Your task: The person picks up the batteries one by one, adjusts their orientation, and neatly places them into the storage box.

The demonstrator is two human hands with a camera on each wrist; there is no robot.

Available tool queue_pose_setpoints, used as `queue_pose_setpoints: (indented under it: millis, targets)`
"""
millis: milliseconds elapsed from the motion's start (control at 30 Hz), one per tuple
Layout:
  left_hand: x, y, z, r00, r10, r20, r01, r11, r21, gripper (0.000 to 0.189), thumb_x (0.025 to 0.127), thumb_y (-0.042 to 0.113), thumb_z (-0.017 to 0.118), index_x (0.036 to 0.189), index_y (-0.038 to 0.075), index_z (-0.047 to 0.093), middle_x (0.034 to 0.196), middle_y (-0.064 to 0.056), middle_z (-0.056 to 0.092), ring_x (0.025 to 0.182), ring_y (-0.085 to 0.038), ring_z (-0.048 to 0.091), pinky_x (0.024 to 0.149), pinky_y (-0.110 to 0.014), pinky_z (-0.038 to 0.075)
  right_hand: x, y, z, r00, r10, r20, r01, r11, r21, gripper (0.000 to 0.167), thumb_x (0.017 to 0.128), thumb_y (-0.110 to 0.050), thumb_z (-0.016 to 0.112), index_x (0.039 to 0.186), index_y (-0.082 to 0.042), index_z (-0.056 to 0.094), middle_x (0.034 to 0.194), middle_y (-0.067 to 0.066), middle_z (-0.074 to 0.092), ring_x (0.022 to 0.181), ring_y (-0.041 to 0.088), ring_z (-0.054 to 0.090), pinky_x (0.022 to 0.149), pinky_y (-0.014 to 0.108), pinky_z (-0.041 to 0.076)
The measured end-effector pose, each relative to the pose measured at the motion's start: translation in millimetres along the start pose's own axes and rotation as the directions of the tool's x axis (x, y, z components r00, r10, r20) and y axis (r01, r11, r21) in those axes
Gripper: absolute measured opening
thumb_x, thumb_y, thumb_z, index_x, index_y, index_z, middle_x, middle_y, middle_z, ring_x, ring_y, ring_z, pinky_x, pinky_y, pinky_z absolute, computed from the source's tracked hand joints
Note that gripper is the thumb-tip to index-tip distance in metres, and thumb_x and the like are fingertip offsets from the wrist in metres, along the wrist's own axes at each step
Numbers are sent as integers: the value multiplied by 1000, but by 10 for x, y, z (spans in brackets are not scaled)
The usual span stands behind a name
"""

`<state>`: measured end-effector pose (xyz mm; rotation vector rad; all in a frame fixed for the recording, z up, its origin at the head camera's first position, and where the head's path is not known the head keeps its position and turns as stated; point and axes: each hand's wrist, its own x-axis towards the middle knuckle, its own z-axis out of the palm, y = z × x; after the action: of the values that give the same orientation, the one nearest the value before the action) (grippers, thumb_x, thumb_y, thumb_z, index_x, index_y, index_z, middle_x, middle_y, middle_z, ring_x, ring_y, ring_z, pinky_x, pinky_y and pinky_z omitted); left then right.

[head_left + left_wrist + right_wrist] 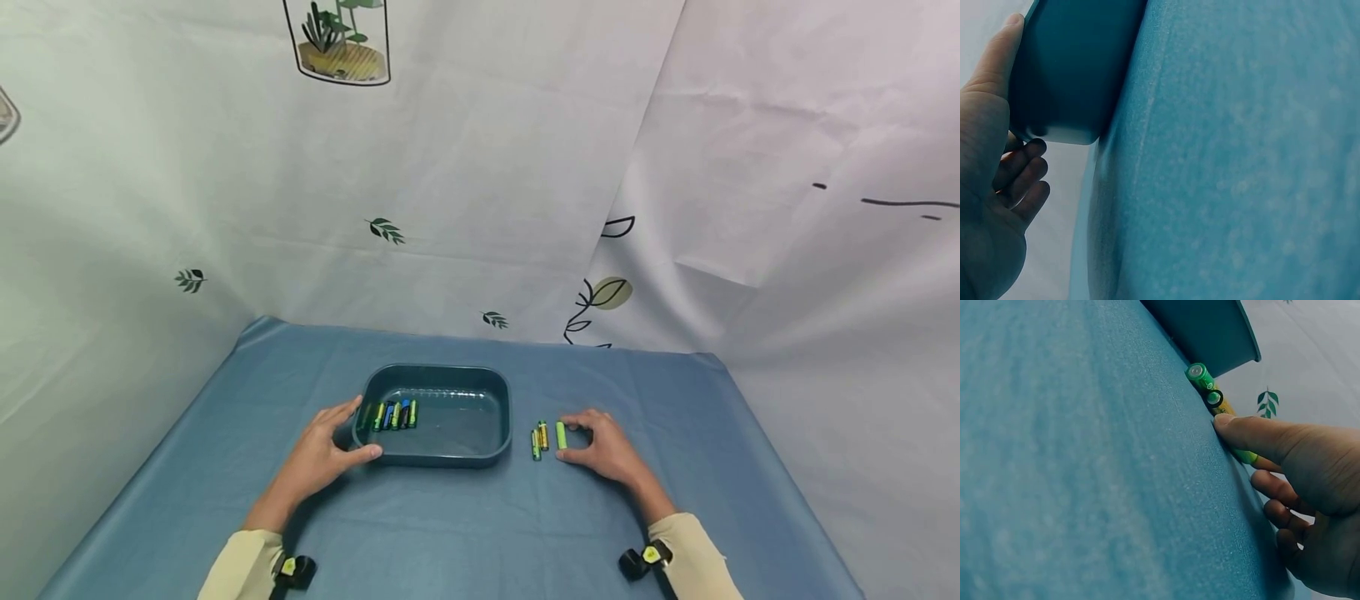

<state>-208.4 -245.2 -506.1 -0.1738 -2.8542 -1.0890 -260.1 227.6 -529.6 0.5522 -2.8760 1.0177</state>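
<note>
A dark teal tray [457,460] stands on the table with several batteries [396,416] lined up side by side at its left end. My left hand [318,450] holds the tray's left end, thumb at the near rim and forefinger at the left side. In the left wrist view, the thumb lies along the tray's edge [1066,69]. To the right of the tray, my right hand [606,448] pinches a light green battery [561,435] between thumb and forefinger, down at the cloth. Just left of it lie a green battery [536,445] and a gold one [543,435].
A blue cloth [465,533] covers the table. Pale printed fabric [480,167] hangs behind it and on both sides. Each wrist wears a strap with a small black camera, such as the left camera [302,572].
</note>
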Motion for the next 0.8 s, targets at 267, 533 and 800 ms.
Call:
queue_pose_setpoints:
  millis: [267,533,800]
  targets:
    - [14,-17,-11,1000,21,-10,-21,1000,8,103,80,53,84,157,2,38,155,-30,40,139,-51,37,100,-71,41,24,0,3,999,7,-31,-6,1000,22,52,79,-34,91,122,-10,74,106,0,69,103,23,62,90,49,50]
    - [21,-9,7,1000,5,-1,-5,1000,15,102,80,51,85,158,3,38,155,-30,40,139,-51,38,100,-71,41,36,-59,-19,996,44,-81,-39,997,63,51,79,-34,91,121,-10,75,104,1,69,98,22,66,86,48,53]
    - [21,-21,18,1000,-1,5,1,1000,3,101,81,47,86,158,3,38,155,-29,40,138,-50,40,100,-70,41,82,-208,-50,989,64,-136,-54,996,76,54,79,-38,90,126,-16,73,110,2,68,102,22,65,84,48,54]
